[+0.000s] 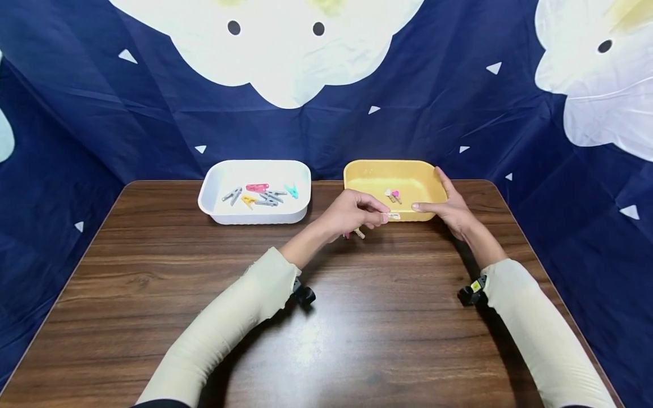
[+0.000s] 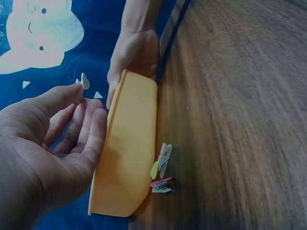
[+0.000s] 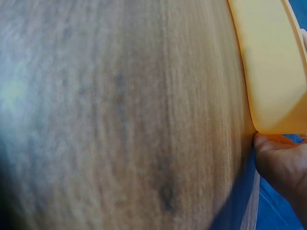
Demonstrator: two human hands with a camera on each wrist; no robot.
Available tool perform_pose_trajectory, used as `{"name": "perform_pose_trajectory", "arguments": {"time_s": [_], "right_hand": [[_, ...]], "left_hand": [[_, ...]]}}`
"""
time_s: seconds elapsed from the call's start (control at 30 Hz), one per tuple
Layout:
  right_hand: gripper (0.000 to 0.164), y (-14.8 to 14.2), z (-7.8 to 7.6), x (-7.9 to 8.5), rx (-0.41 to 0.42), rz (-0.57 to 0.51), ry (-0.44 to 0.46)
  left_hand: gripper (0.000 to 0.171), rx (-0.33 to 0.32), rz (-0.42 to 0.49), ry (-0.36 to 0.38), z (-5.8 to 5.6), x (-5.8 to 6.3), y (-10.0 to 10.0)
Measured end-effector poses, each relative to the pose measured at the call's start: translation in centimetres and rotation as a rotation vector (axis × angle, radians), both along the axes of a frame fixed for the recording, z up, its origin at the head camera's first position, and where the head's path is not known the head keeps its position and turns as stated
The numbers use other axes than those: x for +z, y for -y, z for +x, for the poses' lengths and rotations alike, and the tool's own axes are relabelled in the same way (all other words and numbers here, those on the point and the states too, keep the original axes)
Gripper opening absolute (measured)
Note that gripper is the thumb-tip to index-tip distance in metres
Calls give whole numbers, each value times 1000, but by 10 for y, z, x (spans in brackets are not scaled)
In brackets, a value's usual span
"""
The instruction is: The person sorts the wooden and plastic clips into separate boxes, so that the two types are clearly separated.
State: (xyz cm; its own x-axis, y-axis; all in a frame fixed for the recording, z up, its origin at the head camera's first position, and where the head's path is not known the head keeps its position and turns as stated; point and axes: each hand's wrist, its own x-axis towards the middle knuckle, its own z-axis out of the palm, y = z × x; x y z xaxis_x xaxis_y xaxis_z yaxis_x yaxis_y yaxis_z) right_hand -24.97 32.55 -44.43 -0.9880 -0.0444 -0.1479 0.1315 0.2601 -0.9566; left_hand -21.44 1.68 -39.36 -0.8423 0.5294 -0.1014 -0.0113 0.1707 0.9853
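Note:
Between thumb and fingertips, my left hand point(image 1: 352, 214) pinches a small wooden clothespin point(image 1: 394, 216) with a pale end piece, above the front rim of the yellow tray point(image 1: 374, 170). Most of that clothespin is hidden by the fingers in the left wrist view. My right hand point(image 1: 456, 212) grips the tray's right end, thumb over the rim and fingers along the outer side. A few small wooden clothespins point(image 1: 395, 198) with white and pink tops lie inside. On the table by the tray's front wall are a wooden clothespin point(image 2: 164, 155) with a yellow piece and a pink-topped one point(image 2: 161, 185).
A white tray point(image 1: 214, 212) stands to the left, holding several plastic clothespins: grey ones, a red one point(image 1: 257, 187), a yellow one point(image 1: 248, 200) and a teal one point(image 1: 292, 191). Behind the wooden table point(image 1: 153, 283) hangs a dark blue curtain point(image 1: 326, 136).

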Motion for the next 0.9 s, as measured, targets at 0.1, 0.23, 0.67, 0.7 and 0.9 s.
{"name": "perform_pose_trajectory", "arguments": {"time_s": [0.1, 0.23, 0.67, 0.7, 0.9], "right_hand": [[130, 1, 0, 1, 3, 1, -2], [130, 1, 0, 1, 1, 9, 1], [132, 0, -1, -1, 3, 21, -5], [132, 0, -1, -1, 3, 21, -5], [131, 1, -1, -1, 0, 14, -7]], "left_hand": [[18, -1, 32, 1, -2, 1, 0], [19, 19, 39, 6, -6, 1, -1], [22, 75, 117, 63, -17, 2, -7], [22, 74, 120, 65, -18, 2, -7], [20, 87, 114, 62, -23, 3, -7]]}}
